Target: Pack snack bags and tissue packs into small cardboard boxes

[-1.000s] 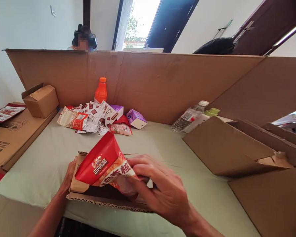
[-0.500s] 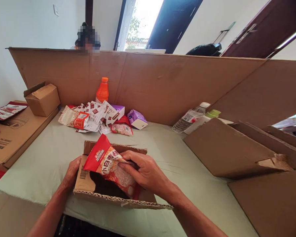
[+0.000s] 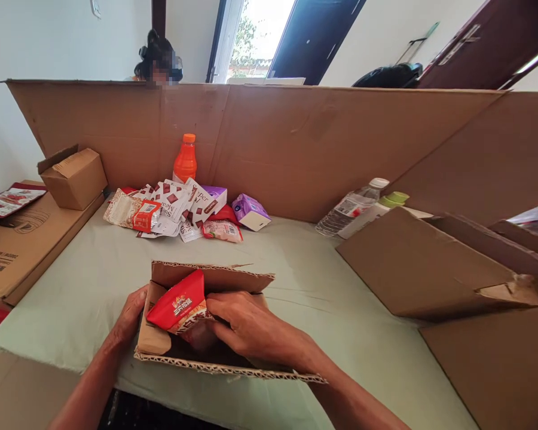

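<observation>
In front of me an open cardboard box [image 3: 155, 342] stands on the pale green cloth. My left hand [image 3: 132, 310] is closed against the box's left side, thumb near the rim, the other fingers mostly out of sight. Inside the box, my right hand [image 3: 246, 322] grips a red snack bag [image 3: 182, 301] by its side. The bag tilts to the left, its red top end leaning on the box's left wall. Its lower part is down in the box, partly behind my fingers.
Beyond the box lie several white sachets [image 3: 170, 203], a small pink-and-white packet [image 3: 223, 231], a purple box [image 3: 250, 212] and an orange bottle [image 3: 186, 160]. A clear bottle [image 3: 349, 209] leans at the right near large cardboard boxes [image 3: 430, 263]. A cardboard wall [image 3: 269, 149] runs across the back; a person [image 3: 156, 60] is behind it.
My right hand has lowered the snack bag deeper into the box and slightly left. The left hand stays at the box's left side. The view has shifted slightly.
</observation>
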The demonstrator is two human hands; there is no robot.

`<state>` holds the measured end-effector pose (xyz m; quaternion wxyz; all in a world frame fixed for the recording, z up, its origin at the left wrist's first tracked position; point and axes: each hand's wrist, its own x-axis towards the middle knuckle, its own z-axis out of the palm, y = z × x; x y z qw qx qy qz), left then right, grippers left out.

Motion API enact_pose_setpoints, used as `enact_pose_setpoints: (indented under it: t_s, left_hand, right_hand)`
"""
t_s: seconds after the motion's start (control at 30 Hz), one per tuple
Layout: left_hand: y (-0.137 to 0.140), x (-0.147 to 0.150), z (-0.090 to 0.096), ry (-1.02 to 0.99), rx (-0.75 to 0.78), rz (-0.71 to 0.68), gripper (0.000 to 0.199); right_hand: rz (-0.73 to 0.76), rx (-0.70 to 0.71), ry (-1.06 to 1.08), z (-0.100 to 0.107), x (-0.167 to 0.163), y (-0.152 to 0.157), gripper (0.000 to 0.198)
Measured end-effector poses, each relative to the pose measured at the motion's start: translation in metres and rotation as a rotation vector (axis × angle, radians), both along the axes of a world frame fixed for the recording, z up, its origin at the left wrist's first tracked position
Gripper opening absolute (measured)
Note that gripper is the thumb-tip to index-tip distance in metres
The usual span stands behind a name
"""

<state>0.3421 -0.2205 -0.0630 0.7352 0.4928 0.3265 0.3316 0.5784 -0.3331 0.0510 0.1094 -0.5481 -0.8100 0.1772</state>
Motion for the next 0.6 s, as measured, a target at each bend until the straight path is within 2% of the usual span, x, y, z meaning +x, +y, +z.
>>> enact_pose_setpoints:
  t_s: [0.3,0.47,0.6]
  left_hand:
    - [-0.001,0.001,0.006,0.021,0.09,0.022,0.051]
    - [-0.002,0.002,0.008,0.032,0.093,0.022,0.048]
    - [-0.001,0.0,0.002,0.03,0.092,0.013,0.051]
  right_hand:
    - [-0.005,-0.064,-0.064,0.007,0.0,0.0,0.017]
    - [-0.015,-0.147,-0.19,0.017,-0.002,0.007,0.016]
    - [0.024,-0.184,-0.306,0.025,-0.008,0.02,0.017]
